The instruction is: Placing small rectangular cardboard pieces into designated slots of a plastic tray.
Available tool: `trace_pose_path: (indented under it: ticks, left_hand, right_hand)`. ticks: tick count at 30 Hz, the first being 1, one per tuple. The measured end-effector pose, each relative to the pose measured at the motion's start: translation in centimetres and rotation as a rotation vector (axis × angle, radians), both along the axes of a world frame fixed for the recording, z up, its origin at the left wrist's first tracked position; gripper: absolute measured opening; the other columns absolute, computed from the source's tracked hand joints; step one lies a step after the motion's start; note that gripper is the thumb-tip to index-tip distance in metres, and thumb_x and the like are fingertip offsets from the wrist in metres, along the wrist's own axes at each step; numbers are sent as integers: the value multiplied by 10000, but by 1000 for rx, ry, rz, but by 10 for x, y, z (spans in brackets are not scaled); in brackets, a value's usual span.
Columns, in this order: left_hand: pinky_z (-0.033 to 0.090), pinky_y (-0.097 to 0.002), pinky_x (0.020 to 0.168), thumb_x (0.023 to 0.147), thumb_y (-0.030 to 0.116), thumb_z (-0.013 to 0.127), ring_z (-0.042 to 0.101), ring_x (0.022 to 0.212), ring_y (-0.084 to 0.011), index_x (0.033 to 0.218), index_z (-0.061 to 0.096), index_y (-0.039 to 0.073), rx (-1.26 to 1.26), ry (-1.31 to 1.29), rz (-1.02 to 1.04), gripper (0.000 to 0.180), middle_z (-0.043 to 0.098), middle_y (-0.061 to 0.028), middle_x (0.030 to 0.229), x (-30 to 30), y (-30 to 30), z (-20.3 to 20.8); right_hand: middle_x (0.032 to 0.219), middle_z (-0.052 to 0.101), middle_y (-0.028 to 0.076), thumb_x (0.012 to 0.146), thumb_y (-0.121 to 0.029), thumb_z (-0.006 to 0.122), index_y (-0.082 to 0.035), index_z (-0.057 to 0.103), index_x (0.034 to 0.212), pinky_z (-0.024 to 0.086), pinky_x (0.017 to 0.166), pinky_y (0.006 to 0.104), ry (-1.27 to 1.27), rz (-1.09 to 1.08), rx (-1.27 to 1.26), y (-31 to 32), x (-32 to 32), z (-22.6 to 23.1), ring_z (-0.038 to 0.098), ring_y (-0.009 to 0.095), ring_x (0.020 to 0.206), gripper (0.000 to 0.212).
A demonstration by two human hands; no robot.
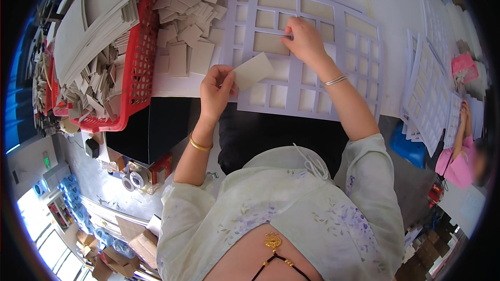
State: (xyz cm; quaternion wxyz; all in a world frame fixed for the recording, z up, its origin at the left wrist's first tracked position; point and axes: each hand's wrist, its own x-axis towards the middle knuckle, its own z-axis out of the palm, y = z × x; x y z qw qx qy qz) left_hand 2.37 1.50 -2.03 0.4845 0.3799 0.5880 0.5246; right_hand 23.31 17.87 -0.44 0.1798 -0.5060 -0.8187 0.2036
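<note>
A lavender grid panel (294,80) with many rectangular openings lies flat on the white table in front of me. Pale board shows in its openings. My left hand (216,89) pinches a rectangular grey-white cardboard piece (253,71) between thumb and fingers, over the panel's left part. Above the panel's upper middle, my right hand (302,40) has its thumb and forefinger drawn together at an opening. Whatever lies between those fingertips, if anything, is too small to make out. Loose cardboard pieces (190,26) are heaped on the table left of the panel.
A red plastic basket (139,67) full of cut cardboard stands at the table's left edge, with larger cardboard sheets (96,26) on top. Further lavender panels (427,88) are stacked at right, near a co-worker in a pink sleeve (458,169). A blue stool (406,145) stands below.
</note>
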Motion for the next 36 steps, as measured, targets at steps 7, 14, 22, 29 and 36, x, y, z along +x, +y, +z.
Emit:
trace_pose_path:
  ticks: [7,14,22,29,36]
  left_hand:
    - [486,-215,523,903,27,582,578,617,-73,983,591,2,-34,115,-141,85,628,-32,780,-2,25,7]
    - [494,-228,524,888,41,596,594,616,-91,990,600,-10,-60,228,-305,114,648,-50,794,5,55,8]
    - [503,-240,528,889,47,588,609,617,-103,983,599,-12,-104,295,-370,112,652,-59,792,6,63,12]
    - [487,-259,512,870,49,602,612,598,-123,934,611,-15,-77,340,-442,91,646,-69,733,6,74,12]
    - [496,-252,547,847,17,611,609,601,-126,930,617,-4,70,639,-443,86,609,-61,784,13,75,10]
  right_hand:
    - [779,577,24,734,-148,742,-108,665,799,467,601,335,111,-34,31,4,20,10,568,184,670,109]
    - [748,578,10,721,-141,717,-125,681,741,447,644,345,29,184,141,-1,28,-8,584,200,707,45]
    - [715,582,14,707,-96,648,-120,598,645,391,707,396,-161,158,143,-6,12,0,582,227,775,83]
    - [705,588,33,712,-87,636,-119,599,653,396,680,409,-60,136,85,-7,14,-6,590,238,762,77]
    - [697,587,39,708,-88,641,-117,602,653,397,676,411,-75,142,77,-6,15,-4,596,241,746,73]
